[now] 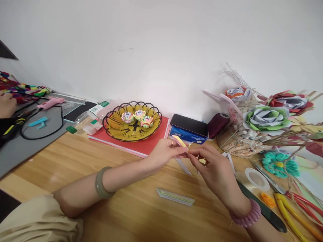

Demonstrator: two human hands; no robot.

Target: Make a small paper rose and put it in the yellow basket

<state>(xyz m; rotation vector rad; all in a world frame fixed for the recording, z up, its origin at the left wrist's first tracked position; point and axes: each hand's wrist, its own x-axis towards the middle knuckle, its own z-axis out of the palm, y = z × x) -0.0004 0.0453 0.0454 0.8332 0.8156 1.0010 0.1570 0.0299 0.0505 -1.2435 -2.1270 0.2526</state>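
Observation:
Between my two hands, above the wooden table, is a small folded strip of yellow and white paper (180,141). My left hand (165,151) pinches it between thumb and fingers. At its lower right end, the thumb and fingertips of my right hand (212,164) are pressed together on it. Below my hands a folded grey-white paper strip (175,197) with a green line lies on the table. Another pale strip (184,167) lies partly hidden beneath my hands. Three small folded paper flowers (140,115) sit in a yellow woven basket (116,129) beyond my left hand.
A phone (189,125) rests on a blue tissue pack (188,135). To the right are paper flowers (267,117), a ribbon spool (257,179), scissors (270,178) and yellow-handled pliers (287,215). At left, a co-worker's hand (7,104) is near a pink glue gun (51,103).

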